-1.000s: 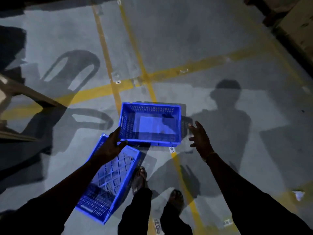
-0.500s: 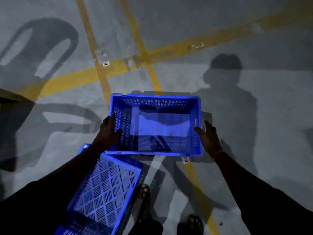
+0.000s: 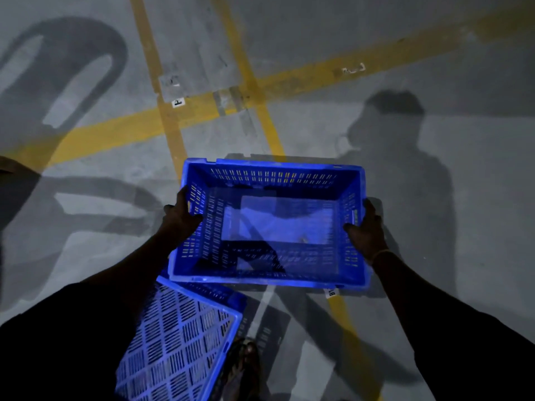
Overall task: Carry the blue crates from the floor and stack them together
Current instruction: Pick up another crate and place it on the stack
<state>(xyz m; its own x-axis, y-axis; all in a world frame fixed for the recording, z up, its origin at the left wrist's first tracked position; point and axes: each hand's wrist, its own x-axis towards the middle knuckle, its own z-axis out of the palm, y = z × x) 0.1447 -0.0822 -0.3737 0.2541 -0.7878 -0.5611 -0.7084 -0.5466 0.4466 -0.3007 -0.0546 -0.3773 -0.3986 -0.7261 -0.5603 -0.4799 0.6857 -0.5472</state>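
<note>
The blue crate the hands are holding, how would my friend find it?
Start at the crossing yellow floor lines. Below them sits the open-topped blue slotted plastic crate, gripped by the left hand and right hand. The other blue plastic crate lies tilted, lattice base showing.
</note>
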